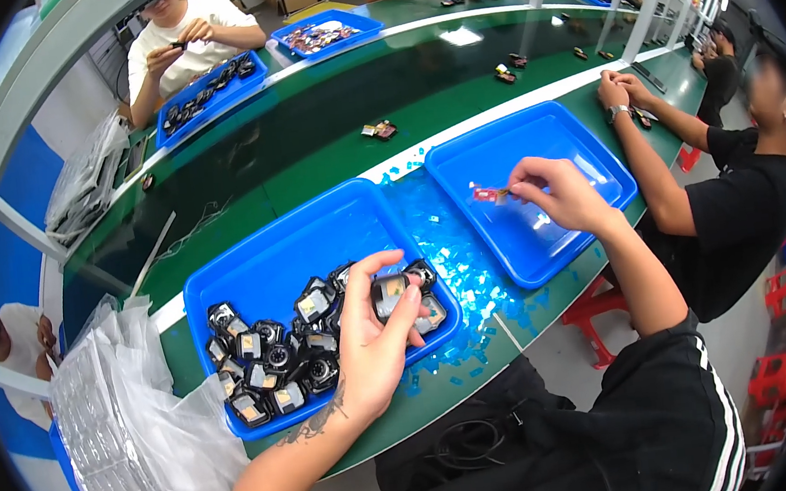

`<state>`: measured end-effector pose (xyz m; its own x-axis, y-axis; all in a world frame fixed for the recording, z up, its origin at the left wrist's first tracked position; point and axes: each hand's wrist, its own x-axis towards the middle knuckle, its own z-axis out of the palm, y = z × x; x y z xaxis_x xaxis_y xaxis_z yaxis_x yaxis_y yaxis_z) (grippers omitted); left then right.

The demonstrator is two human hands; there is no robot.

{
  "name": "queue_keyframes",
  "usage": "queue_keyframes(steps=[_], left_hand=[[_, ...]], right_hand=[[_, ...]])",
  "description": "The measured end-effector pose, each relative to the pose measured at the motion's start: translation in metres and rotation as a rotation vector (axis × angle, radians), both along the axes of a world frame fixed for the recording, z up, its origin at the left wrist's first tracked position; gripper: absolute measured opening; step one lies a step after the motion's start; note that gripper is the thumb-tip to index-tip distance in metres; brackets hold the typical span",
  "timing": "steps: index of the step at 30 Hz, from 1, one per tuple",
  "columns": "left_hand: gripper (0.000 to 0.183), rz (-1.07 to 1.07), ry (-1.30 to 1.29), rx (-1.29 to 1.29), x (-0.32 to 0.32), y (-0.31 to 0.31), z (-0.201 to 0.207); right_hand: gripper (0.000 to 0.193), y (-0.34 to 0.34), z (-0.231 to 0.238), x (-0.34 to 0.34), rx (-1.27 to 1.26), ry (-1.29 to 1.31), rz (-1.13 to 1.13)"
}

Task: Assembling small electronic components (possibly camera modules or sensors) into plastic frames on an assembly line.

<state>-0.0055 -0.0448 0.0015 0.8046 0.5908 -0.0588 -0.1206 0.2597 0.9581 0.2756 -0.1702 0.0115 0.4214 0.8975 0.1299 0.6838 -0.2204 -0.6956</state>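
My left hand (pixel 365 343) is closed around a small black device housing (pixel 390 295) with a pale face, held over the right side of the left blue tray (pixel 271 252). Several similar black housings (pixel 276 358) lie heaped in that tray, some showing pale squares, others round lens-like fronts. Between thumb and fingertips, my right hand (pixel 566 198) pinches a small flat red part (pixel 486 195) by its yellowish end. It hangs above the right blue tray (pixel 534 137), whose visible inside is bare. My palm and fingers hide part of the housing in my left hand.
Small blue film scraps (pixel 449 283) litter the green bench between the trays. Clear plastic blister trays (pixel 111 415) stack at the left. Beyond runs a dark conveyor belt (pixel 300 160) carrying small parts (pixel 380 130). A co-worker's arm (pixel 655 163) rests close to the right tray.
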Motion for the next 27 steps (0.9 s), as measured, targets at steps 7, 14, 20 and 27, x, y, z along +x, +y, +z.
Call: queue_keyframes(steps=[7,14,20,27], left_hand=[[0.035,-0.004,0.035,0.860,0.000,0.015,0.008],[0.016,-0.109,0.031,0.490,-0.003,0.010,0.004],[0.013,-0.026,0.027,0.369,-0.001,0.006,-0.003],[0.014,0.068,0.009,0.386,0.000,0.009,-0.013]], right_hand=[[0.006,-0.005,0.059,-0.085,0.102,-0.071,0.357],[0.009,0.017,0.032,-0.121,0.217,0.245,0.322],[0.010,0.024,0.011,-0.133,0.288,0.286,0.125],[0.011,0.036,0.001,-0.138,0.427,-0.134,0.120]])
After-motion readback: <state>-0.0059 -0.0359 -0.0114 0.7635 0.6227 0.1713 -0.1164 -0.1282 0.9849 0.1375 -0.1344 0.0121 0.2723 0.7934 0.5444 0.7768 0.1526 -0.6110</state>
